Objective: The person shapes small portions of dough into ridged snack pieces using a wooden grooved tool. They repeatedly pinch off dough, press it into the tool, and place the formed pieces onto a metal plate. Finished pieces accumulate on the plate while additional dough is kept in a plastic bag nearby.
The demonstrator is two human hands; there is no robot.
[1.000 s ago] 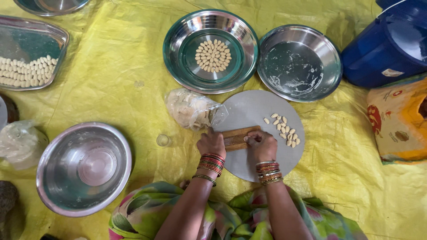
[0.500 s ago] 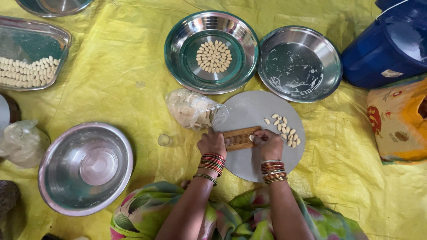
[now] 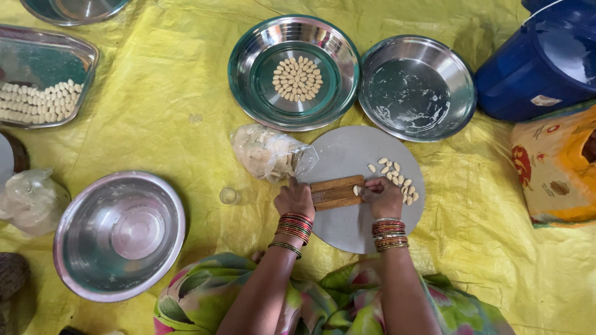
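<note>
Both forearms bare to the wrists. Left hand [image 3: 295,198]: a stack of red, green and gold bangles at the wrist, with one thin bangle set apart just behind it. Right hand [image 3: 383,197]: similar red-and-gold stack. Behind the arms, draped cloth [image 3: 192,298] printed green, pink and yellow.

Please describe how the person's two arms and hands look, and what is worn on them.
Both forearms are bare, with no sleeves and no gloves. The left hand has a stack of red, green and gold bangles at the wrist, plus one thin bangle farther up. The right hand has a similar red and gold stack.
</note>
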